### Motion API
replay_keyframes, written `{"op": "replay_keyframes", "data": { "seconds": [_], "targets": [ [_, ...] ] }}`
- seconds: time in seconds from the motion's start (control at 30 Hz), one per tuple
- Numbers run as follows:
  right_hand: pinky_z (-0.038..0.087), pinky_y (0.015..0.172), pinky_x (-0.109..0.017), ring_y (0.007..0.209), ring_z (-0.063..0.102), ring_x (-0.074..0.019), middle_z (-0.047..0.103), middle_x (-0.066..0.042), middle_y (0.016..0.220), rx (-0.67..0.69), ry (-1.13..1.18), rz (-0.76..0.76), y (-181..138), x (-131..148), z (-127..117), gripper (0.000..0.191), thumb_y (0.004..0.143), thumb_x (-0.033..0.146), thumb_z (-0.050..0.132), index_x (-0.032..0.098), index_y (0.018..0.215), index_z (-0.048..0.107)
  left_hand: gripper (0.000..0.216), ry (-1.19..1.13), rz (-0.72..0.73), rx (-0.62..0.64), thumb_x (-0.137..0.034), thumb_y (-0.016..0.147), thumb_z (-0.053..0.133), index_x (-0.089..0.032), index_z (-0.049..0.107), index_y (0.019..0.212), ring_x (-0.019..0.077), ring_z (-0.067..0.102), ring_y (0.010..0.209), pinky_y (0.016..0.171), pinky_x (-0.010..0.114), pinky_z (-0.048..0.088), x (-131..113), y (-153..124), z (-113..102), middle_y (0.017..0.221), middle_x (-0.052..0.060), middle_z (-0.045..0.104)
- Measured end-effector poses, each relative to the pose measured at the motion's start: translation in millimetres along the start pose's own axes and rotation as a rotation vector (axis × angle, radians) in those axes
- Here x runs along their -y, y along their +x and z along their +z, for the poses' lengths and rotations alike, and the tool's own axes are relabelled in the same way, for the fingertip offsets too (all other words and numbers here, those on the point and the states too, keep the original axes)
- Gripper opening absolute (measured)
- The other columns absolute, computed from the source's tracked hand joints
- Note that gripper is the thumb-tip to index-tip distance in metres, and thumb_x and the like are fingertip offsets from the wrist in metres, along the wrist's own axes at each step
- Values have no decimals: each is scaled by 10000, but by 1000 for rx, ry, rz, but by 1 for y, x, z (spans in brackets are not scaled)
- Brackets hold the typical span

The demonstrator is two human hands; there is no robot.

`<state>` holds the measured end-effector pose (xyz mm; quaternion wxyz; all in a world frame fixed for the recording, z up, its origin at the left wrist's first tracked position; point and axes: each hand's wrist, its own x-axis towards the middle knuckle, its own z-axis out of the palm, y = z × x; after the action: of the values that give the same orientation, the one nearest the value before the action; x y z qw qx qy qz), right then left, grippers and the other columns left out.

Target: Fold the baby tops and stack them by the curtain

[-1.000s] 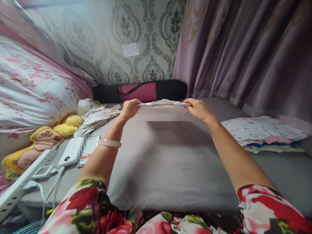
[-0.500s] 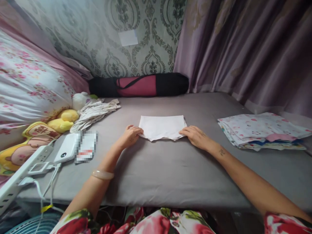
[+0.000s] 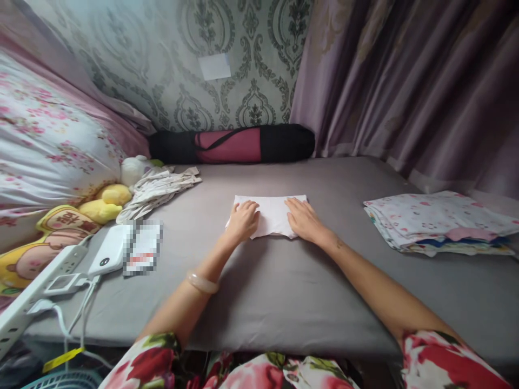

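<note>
A white folded piece of clothing (image 3: 272, 215) lies flat on the grey-covered bed surface (image 3: 279, 302), its near edge uneven. My left hand (image 3: 244, 219) rests on its left part, palm down with the fingers stretched forward. On its right part lies my right hand (image 3: 304, 219), also palm down with fingers extended. Neither hand grips the cloth. What kind of garment it is cannot be made out.
A stack of folded printed cloths (image 3: 441, 221) sits at the right. To the left are a crumpled pale cloth (image 3: 158, 189), yellow plush toys (image 3: 107, 204), a white power bank (image 3: 109, 248) and a power strip (image 3: 40, 286). A black and maroon bag (image 3: 231, 145) lies along the wall.
Both hands have let go of the cloth's side edges and moved inward onto its top, fingers now flat. The cloth has stayed in about the same place.
</note>
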<state>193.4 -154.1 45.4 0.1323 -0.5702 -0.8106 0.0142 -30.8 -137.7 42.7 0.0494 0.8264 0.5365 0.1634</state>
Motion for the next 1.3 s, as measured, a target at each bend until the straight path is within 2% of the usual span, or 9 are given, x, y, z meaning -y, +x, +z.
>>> {"op": "replay_keyframes", "data": {
  "seconds": [0.1,0.17,0.27,0.37,0.67,0.9,1.13,1.3],
  "targets": [
    [164,1177,-450,1440,265,-264,338,-169,1543,38,-3,71,18,21,15,545,958,226,281,36,1461,373,431,51,-82,60,-243,972,281,-158,452,1358,253,297,1433,1158,501,211,-27,14,18,1476,127,456],
    [138,1181,-466,1454,229,-264,311,-160,1558,54,-4,80,26,28,24,554,963,231,258,40,1475,350,477,72,-107,73,-269,977,263,-123,404,1409,270,243,1457,1172,516,184,-35,21,31,1517,150,393],
    [118,1182,-480,1461,204,-260,286,-146,1571,69,-10,73,30,31,35,561,963,239,253,59,1487,339,529,85,-122,95,-300,974,255,-92,360,1449,291,223,1463,1181,533,162,-35,26,46,1540,160,351],
    [119,1177,-497,1457,213,-271,292,-150,1568,88,-14,85,30,29,41,563,965,256,253,63,1485,349,545,97,-129,106,-319,976,234,-109,354,1465,301,231,1459,1173,554,173,-30,28,54,1551,151,335],
    [152,1155,-536,1434,263,-293,318,-137,1559,132,-15,75,34,21,42,563,963,281,263,108,1491,355,553,128,-112,124,-405,974,263,-185,365,1471,354,254,1435,1123,634,193,-20,31,50,1548,142,339],
    [156,1153,-535,1441,248,-285,303,-110,1571,188,-4,78,45,13,39,550,975,295,250,161,1500,349,530,137,-100,112,-421,983,259,-192,406,1437,350,281,1418,1123,620,195,-13,46,51,1529,150,364],
    [166,1148,-529,1433,263,-287,341,-96,1556,150,-2,119,54,12,42,524,998,313,234,198,1491,372,525,139,-80,94,-420,990,261,-206,404,1448,359,305,1404,1106,622,226,-9,58,57,1515,148,387],
    [160,1147,-529,1429,266,-298,350,-105,1550,102,-13,169,50,8,46,515,1002,356,266,211,1479,394,538,160,-109,114,-479,992,254,-237,385,1455,336,287,1416,1119,582,222,-2,53,53,1524,139,369]
  ]
}}
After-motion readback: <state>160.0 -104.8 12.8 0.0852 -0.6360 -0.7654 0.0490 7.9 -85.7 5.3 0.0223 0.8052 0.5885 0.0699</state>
